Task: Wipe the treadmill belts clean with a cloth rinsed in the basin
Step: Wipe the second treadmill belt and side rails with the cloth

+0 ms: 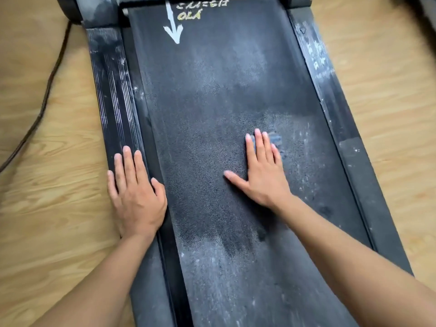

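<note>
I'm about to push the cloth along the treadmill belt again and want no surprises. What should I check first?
1. Cloth under control: ok, the right hand presses it flat on the belt.
2. Body braced: ok, the left hand lies flat on the left side rail.
3. Belt clean: not ok, white dust shows right of the cloth and nearer the person.
4. Cloth damp enough: cannot tell, it is mostly hidden.
5. Basin within reach: cannot tell, not in view.
6. Cable out of the way: ok, it lies on the floor, left of the treadmill.
</note>
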A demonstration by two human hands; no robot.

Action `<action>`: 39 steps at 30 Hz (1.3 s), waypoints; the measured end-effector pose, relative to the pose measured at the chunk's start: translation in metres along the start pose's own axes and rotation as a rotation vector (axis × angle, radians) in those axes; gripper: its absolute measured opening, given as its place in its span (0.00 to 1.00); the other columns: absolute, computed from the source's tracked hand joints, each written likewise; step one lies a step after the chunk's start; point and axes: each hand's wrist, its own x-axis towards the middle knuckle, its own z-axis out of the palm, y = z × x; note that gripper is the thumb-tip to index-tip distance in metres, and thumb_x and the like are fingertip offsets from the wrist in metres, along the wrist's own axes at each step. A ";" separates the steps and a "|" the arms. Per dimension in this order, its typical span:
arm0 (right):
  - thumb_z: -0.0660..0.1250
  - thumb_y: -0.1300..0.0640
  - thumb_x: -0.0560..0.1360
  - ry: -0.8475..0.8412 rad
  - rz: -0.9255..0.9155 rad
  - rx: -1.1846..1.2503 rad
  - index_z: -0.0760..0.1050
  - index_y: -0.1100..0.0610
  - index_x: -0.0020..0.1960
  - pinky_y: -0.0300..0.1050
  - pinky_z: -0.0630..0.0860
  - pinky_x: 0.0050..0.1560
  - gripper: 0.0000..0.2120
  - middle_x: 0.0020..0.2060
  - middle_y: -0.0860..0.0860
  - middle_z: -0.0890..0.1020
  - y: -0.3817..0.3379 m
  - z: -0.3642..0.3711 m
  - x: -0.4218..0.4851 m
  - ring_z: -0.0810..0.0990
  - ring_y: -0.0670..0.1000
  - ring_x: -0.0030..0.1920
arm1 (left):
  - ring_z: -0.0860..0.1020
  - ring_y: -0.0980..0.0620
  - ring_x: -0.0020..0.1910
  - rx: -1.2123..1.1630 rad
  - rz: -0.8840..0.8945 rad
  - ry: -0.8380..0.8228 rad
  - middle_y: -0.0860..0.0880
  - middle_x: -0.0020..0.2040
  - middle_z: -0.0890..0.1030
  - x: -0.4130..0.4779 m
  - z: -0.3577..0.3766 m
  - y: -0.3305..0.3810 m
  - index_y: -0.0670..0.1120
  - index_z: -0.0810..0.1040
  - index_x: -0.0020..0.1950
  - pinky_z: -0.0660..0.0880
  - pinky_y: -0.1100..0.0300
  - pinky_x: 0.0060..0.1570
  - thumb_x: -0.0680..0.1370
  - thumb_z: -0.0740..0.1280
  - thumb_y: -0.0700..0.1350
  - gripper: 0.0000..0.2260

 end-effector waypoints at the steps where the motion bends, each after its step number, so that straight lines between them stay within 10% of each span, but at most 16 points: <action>1: 0.46 0.20 0.76 0.020 0.030 0.008 0.41 0.56 0.85 0.55 0.40 0.83 0.52 0.85 0.55 0.41 -0.004 -0.009 0.034 0.36 0.53 0.84 | 0.53 0.45 0.85 0.001 0.005 0.001 0.46 0.86 0.53 0.001 0.000 0.000 0.44 0.58 0.84 0.52 0.43 0.82 0.80 0.56 0.49 0.32; 7: 0.46 0.19 0.74 -0.043 0.046 0.067 0.39 0.56 0.85 0.55 0.38 0.83 0.55 0.84 0.56 0.39 -0.010 -0.051 0.122 0.35 0.53 0.83 | 0.53 0.47 0.85 -0.023 -0.005 0.004 0.48 0.86 0.54 0.001 -0.006 0.003 0.45 0.59 0.84 0.53 0.42 0.82 0.79 0.57 0.49 0.32; 16: 0.44 0.22 0.77 -0.236 -0.005 -0.008 0.36 0.55 0.85 0.58 0.44 0.83 0.50 0.83 0.54 0.33 0.027 0.008 -0.118 0.31 0.53 0.82 | 0.54 0.46 0.85 -0.053 -0.025 -0.017 0.47 0.86 0.55 0.000 -0.007 0.002 0.45 0.59 0.84 0.54 0.42 0.82 0.79 0.57 0.48 0.32; 27: 0.46 0.21 0.76 0.016 0.049 0.052 0.43 0.53 0.86 0.57 0.42 0.83 0.50 0.85 0.56 0.43 0.011 -0.047 0.126 0.39 0.55 0.84 | 0.53 0.47 0.85 -0.023 -0.010 -0.009 0.47 0.86 0.54 0.004 -0.007 0.004 0.45 0.58 0.84 0.53 0.43 0.82 0.79 0.57 0.49 0.32; 39: 0.45 0.22 0.77 -0.189 0.107 0.086 0.35 0.58 0.84 0.60 0.43 0.83 0.52 0.83 0.52 0.32 0.062 0.006 -0.114 0.30 0.52 0.82 | 0.54 0.46 0.85 -0.069 -0.025 0.003 0.47 0.86 0.55 0.002 -0.004 0.003 0.44 0.60 0.84 0.53 0.41 0.82 0.79 0.56 0.48 0.31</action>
